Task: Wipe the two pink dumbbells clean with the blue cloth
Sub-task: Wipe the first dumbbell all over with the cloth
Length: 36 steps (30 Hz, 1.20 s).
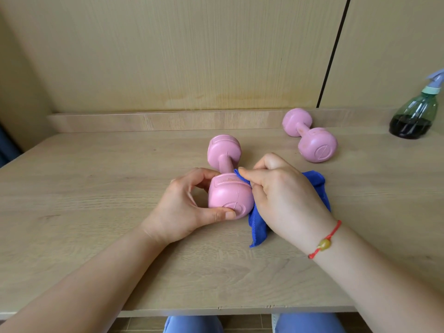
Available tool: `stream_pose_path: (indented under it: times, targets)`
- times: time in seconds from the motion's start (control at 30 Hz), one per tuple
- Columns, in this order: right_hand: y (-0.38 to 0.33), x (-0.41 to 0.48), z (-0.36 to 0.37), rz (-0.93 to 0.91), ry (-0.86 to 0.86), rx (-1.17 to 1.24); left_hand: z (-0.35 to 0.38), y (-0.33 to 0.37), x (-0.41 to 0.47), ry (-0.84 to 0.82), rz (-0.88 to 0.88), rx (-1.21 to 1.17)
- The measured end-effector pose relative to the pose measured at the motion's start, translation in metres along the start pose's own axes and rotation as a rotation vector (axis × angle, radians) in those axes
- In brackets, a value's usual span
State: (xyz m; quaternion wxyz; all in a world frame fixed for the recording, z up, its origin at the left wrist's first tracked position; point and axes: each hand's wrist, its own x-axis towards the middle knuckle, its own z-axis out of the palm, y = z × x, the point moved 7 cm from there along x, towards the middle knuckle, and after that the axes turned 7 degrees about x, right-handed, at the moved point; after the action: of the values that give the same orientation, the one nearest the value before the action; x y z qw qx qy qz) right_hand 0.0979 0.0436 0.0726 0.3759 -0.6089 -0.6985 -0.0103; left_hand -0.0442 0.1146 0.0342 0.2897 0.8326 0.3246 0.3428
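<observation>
While the left hand [189, 207] curls its fingers round the near dumbbell [228, 197], probably heavy, rigid and roll-prone, the right hand [283, 198] pinches the limp blue cloth [259, 224] against its head.

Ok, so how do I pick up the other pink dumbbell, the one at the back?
Grab the far dumbbell by its thin middle bar, probably best from above. It lies flat on the table, and its fat ends hold the bar up, leaving room underneath.

pink dumbbells [225, 198] [312, 143], blue cloth [258, 227], grn bottle [418, 111]
</observation>
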Motion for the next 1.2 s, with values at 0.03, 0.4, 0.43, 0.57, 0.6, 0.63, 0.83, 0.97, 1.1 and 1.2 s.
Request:
stream_pose_path:
  times: [0.03,0.4,0.43,0.57,0.6,0.63,0.83,0.97,1.1,1.2]
  targets:
    - [-0.003,-0.004,-0.002,-0.032,0.015,-0.026,0.000,0.000,0.000,0.000,0.001,0.004]
    - [-0.004,0.010,0.003,-0.027,0.005,-0.145,0.000,0.002,0.001,0.019,0.038,0.029]
    - [-0.006,0.009,0.003,-0.040,0.006,-0.166,0.000,0.001,0.001,0.018,0.040,0.024]
    - [-0.019,-0.011,-0.003,-0.098,-0.002,-0.259,0.000,0.001,0.002,0.017,0.053,0.013]
    - [-0.019,-0.013,-0.002,-0.095,-0.005,-0.276,0.000,0.002,0.002,0.018,0.057,0.011]
    - [-0.019,-0.012,-0.003,-0.084,-0.003,-0.280,0.000,0.002,0.003,0.018,0.059,0.010]
    - [-0.020,0.005,0.003,-0.073,0.008,-0.246,0.000,0.002,0.002,0.023,0.066,0.004]
    - [-0.013,0.001,0.004,-0.040,-0.053,-0.247,0.000,0.001,0.002,0.018,0.051,0.011]
    - [0.003,-0.010,-0.002,0.065,-0.268,0.066,0.000,0.001,0.001,0.018,0.044,0.020]
    - [0.011,-0.016,-0.005,0.124,-0.303,0.192,0.000,0.001,0.001,0.010,0.020,0.019]
